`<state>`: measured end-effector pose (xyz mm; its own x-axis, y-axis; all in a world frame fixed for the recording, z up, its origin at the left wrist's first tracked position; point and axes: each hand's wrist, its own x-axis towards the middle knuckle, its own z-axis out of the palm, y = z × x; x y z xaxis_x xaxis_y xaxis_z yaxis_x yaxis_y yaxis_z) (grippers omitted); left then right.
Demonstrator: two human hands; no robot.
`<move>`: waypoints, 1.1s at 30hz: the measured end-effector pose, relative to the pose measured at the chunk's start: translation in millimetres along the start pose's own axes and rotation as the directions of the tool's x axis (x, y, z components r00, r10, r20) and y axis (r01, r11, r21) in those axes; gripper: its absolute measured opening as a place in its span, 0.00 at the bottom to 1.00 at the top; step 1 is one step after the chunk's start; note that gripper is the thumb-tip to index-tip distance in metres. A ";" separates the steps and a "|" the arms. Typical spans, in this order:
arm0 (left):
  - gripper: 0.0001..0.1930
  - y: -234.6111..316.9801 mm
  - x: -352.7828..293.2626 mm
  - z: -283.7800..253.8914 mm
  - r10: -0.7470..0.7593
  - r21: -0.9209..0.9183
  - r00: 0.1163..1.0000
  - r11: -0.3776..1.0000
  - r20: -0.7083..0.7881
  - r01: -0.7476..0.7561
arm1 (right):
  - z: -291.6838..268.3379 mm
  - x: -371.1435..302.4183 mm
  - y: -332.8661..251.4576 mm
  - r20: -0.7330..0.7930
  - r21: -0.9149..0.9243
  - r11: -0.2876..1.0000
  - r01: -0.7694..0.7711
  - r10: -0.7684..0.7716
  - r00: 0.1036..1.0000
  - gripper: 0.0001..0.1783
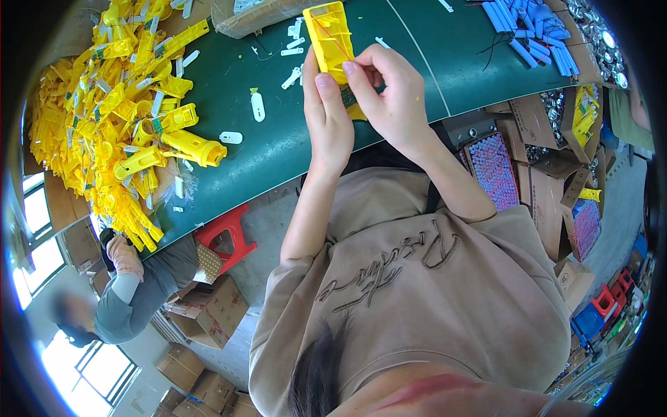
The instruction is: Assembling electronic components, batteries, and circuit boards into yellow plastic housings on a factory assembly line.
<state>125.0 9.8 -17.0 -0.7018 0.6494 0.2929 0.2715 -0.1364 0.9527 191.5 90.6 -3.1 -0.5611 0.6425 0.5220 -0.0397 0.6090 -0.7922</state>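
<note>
Over the green table (229, 181) I hold a yellow plastic housing (328, 38), its ribbed hollow side showing and a thin red wire across it. My left hand (329, 115) is closed round its lower left side, thumb on the edge. With thumb and forefinger together, my right hand (392, 94) pinches at the lower right of the housing, by the red wire. Just what sits in that pinch is too small to make out. Below the fingers a green circuit board (349, 97) shows in part, with another yellow piece under it.
A large heap of yellow housings (132, 125) covers the table's left. White plastic pieces (258, 105) lie nearby. Blue cylindrical batteries (531, 31) with wires are at the far right, by a box of shiny round parts (604, 42). A co-worker (132, 292) is at the left.
</note>
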 end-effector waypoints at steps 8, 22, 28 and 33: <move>0.28 0.4 24.6 -3.7 -0.091 -0.204 0.996 0.975 -0.020 0.085 | 16.3 4.6 3.8 -0.044 -0.325 0.914 0.244 -0.273 0.961 0.08; 0.17 1.2 42.9 2.8 -0.222 -0.417 0.975 0.885 0.013 0.208 | 7.0 14.0 6.7 0.021 -0.366 0.872 0.324 -0.340 0.940 0.08; 0.23 7.1 47.7 9.0 -0.267 -0.372 0.959 0.884 0.096 0.283 | 3.2 12.2 19.8 0.021 -0.353 0.882 0.313 -0.327 0.945 0.09; 0.24 9.1 51.8 11.9 -0.260 -0.352 0.954 0.887 0.151 0.298 | 0.7 15.8 24.8 -0.024 -0.292 0.904 0.312 -0.333 0.942 0.09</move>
<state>98.9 51.1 6.0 -0.6406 0.7676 0.0192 -0.2003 -0.1912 0.9609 181.0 115.6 -14.7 -0.4954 0.4139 0.7637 0.0305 0.8869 -0.4609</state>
